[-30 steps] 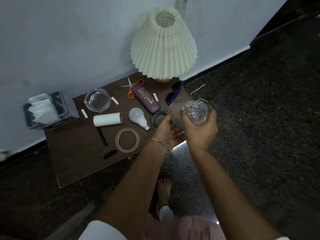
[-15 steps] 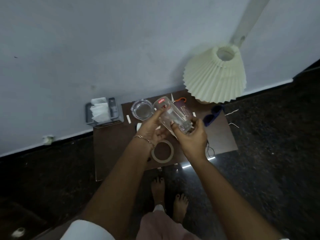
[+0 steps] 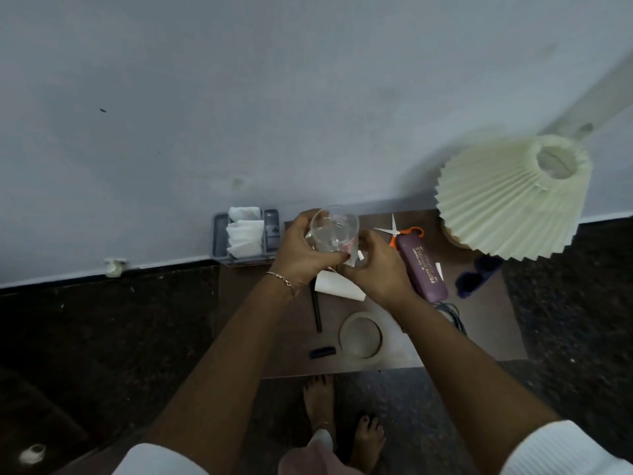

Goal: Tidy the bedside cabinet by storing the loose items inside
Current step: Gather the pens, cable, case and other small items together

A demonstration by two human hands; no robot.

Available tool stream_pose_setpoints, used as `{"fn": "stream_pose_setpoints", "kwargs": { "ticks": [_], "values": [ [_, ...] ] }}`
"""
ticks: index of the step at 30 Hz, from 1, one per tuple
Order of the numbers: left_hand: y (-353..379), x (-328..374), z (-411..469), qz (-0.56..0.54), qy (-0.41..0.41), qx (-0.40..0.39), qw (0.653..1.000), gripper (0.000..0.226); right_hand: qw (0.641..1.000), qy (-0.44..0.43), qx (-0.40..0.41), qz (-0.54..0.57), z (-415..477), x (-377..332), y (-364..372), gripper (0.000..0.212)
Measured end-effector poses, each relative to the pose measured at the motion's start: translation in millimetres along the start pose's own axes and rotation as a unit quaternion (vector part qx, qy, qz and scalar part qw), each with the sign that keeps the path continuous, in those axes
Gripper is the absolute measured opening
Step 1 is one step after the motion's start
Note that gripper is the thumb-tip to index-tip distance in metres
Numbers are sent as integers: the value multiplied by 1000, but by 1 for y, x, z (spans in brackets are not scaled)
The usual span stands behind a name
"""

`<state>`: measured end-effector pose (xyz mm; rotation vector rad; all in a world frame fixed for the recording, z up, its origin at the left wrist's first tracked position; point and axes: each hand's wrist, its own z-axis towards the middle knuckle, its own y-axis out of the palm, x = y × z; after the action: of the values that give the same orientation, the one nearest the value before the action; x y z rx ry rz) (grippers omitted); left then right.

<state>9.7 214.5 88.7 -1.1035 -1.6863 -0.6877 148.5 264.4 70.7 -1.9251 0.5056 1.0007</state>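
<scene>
Holding a clear glass (image 3: 334,233) above the back left part of the bedside cabinet top (image 3: 281,344), the person has both hands on it. The left hand (image 3: 301,250) is curled around the glass's left side, fingers wrapped over the rim area and thumb toward the base. The right hand (image 3: 375,265) is closed against the lower right side of the glass (the exact finger contact is partly blurred). The glass is tilted, its open mouth facing up toward the camera.

On the cabinet top lie the loose items:
- a white cardboard tube (image 3: 337,286), partly hidden beneath the hands;
- a black pen (image 3: 317,310), just left of the tube;
- a tape roll (image 3: 360,334), near the front edge;
- a small black cap (image 3: 322,352), beside the tape roll;
- orange-handled scissors (image 3: 397,231), near the back edge;
- a purple case (image 3: 423,265), touching the scissors' handles;
- dark blue sunglasses (image 3: 476,275), near the right edge;
- a coiled dark cable (image 3: 452,313), partly behind the right forearm.

A pleated lamp shade (image 3: 510,200) stands at the back right corner. A grey tissue holder (image 3: 246,236) sits against the wall, at the cabinet's left.
</scene>
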Motion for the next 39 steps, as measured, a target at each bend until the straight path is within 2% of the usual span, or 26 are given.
{"fn": "stream_pose_setpoints", "kwargs": {
  "ticks": [7,19,25,39],
  "values": [
    [-4,-17,30,47,15,-37,998,77,999,30,3,-20,33,12,18,74],
    [-2,-41,56,90,16,-41,995,75,999,26,3,-40,55,35,36,69],
    [0,-49,56,91,25,-37,995,77,999,14,3,-48,55,38,38,63],
    [0,-49,58,74,12,-40,996,82,999,12,-4,-53,58,40,42,62]
  ]
}}
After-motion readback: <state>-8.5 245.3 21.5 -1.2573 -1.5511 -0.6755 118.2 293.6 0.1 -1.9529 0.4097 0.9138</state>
